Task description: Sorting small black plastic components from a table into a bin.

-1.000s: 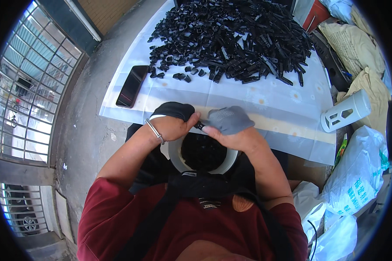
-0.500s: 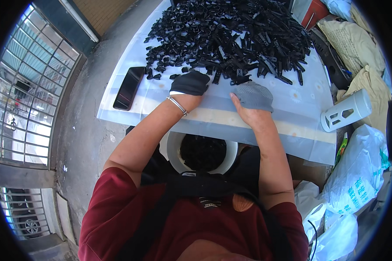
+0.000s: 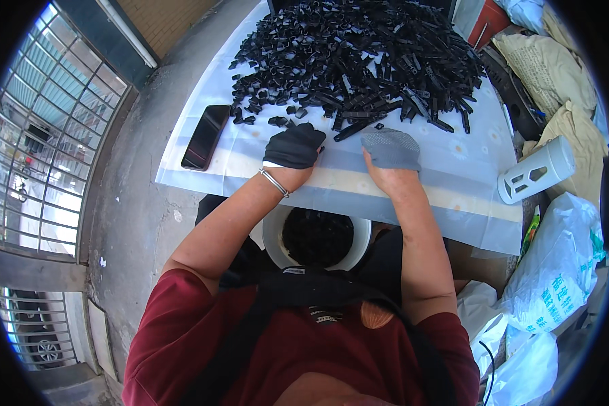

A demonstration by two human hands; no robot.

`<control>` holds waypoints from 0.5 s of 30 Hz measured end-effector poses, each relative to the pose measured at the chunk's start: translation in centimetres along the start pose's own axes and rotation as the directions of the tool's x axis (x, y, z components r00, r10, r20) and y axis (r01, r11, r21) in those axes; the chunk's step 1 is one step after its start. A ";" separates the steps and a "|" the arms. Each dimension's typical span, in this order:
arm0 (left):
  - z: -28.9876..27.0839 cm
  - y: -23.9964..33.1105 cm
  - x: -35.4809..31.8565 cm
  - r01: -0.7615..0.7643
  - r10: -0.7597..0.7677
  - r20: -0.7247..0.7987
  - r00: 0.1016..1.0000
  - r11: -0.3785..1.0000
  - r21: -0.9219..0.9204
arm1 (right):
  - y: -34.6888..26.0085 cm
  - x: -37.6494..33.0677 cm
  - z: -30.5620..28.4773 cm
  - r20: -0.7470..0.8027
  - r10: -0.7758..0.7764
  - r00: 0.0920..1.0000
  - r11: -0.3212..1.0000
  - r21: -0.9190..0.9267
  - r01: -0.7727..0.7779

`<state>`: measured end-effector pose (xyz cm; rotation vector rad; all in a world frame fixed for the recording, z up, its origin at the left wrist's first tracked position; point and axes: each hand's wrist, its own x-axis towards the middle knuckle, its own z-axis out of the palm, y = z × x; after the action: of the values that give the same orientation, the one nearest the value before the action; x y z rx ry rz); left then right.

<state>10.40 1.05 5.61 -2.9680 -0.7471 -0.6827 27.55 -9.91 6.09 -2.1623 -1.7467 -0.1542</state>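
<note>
My left hand [image 3: 294,147], in a black glove, is closed just in front of the near edge of a heap of small black plastic parts [image 3: 358,61]. My right hand [image 3: 391,150], in a grey dotted glove, is closed a little to its right. A small black piece [image 3: 379,126] shows at the far edge of the right glove; whether it is gripped or lying there I cannot tell. The fingertips of both hands are hidden from above. Between the hands and the heap lies a long black part [image 3: 352,129], with a few short bent pieces [image 3: 277,122] beyond the left hand.
The table has a pale flowered cover [image 3: 453,183]. A dark phone [image 3: 206,137] lies at left and a pale slotted cylinder [image 3: 538,170] at right. Below the table edge, a white bucket [image 3: 363,247] holds black parts. Plastic bags [image 3: 555,264] and sacks [image 3: 548,71] crowd the right side.
My left hand has drawn back a little from the heap toward the near table edge. My right hand has shifted only slightly and remains closed.
</note>
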 end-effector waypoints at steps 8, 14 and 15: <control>-0.7 0.3 -1.1 -0.087 0.086 -0.007 0.996 0.994 -0.070 | 0.2 -0.9 -0.9 0.015 0.125 0.992 0.992 -0.028 -0.124; -1.5 -0.3 -2.6 -0.022 -0.012 -0.232 0.973 0.990 -0.142 | -0.6 -0.1 -2.1 -0.015 0.222 0.975 0.965 -0.137 -0.222; -1.6 -0.6 -3.0 -0.031 -0.014 -0.282 0.959 0.988 -0.154 | -0.4 0.0 -2.0 -0.017 0.222 0.975 0.965 -0.137 -0.223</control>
<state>7.08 0.08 5.81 -2.9083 -0.6871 -1.1865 27.45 -10.51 8.00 -2.4383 -1.5179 -0.2244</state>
